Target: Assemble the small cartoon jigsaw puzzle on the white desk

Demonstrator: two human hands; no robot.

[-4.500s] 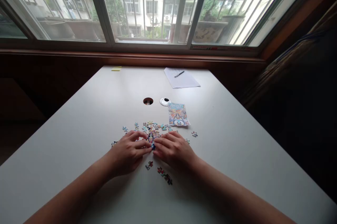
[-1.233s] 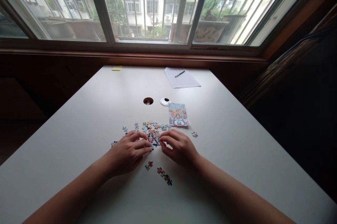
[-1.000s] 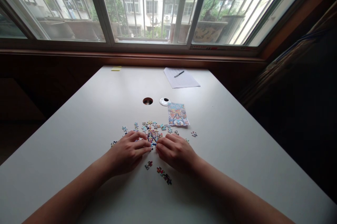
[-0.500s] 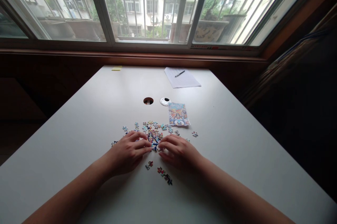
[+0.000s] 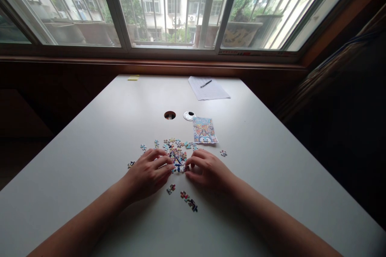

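Note:
Joined jigsaw pieces (image 5: 177, 158) lie flat between my two hands as a small colourful patch with blue and white at its near edge. My left hand (image 5: 150, 169) bends its fingers against the patch's left lower edge, fingertips on the pieces. On the opposite side my right hand (image 5: 206, 168) has thumb and fingers pinched together at the lower right edge, at a puzzle piece (image 5: 187, 168) mostly hidden by the fingertips. Loose puzzle pieces (image 5: 171, 142) are scattered beyond the patch. Closer to me lie a small joined pair (image 5: 171, 189) and a short strip of pieces (image 5: 189, 201).
A printed picture card (image 5: 205, 130) rests past my right hand, by a round metal grommet (image 5: 189, 116). An open cable hole (image 5: 169, 115) is left of it. Farther back are paper sheets (image 5: 208, 90), a pen (image 5: 206, 83) and yellow sticky notes (image 5: 133, 77) on the white table (image 5: 75, 160).
My right hand has shifted slightly right and its fingers have drawn closer together at the patch's edge. My left hand stays nearly in place.

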